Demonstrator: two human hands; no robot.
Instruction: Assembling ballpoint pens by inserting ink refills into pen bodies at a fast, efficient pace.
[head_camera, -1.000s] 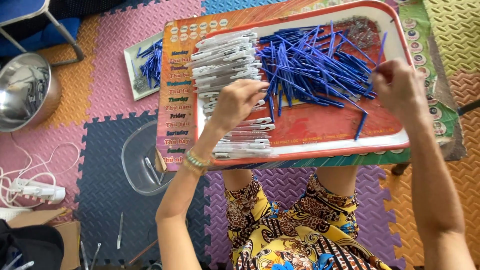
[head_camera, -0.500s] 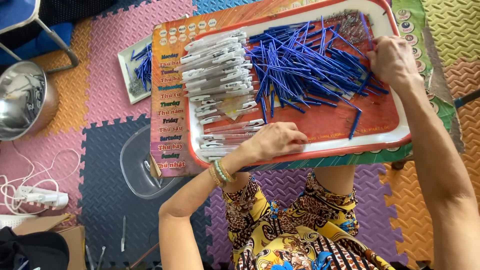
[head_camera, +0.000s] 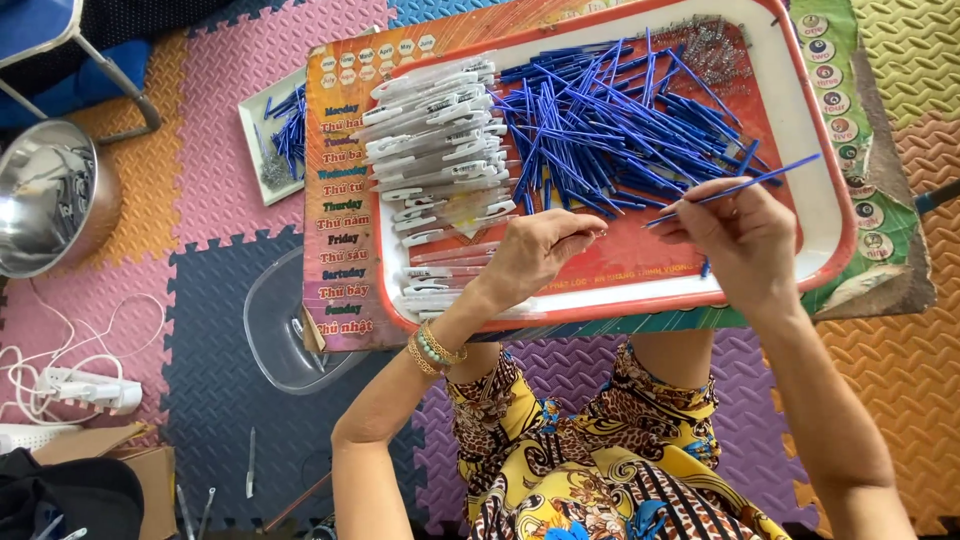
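Here, your right hand (head_camera: 735, 235) pinches a blue refill (head_camera: 745, 186) above the red tray (head_camera: 830, 180); your left hand (head_camera: 540, 250) curls nearly closed, its contents hidden, beside white pen barrels (head_camera: 435, 130).

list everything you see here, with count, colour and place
tray: one, red and white, centre
blue refills: a heap, too many to count, on the tray's right half
white barrels: a stack, on the tray's left half
small tray: one, white, left of the tray, holds more blue parts
metal bowl: one, silver, far left
clear bowl: one, lower left on the mat
power strip: one, white, left edge
left hand: over the tray, fingers pinched
right hand: holds one blue refill
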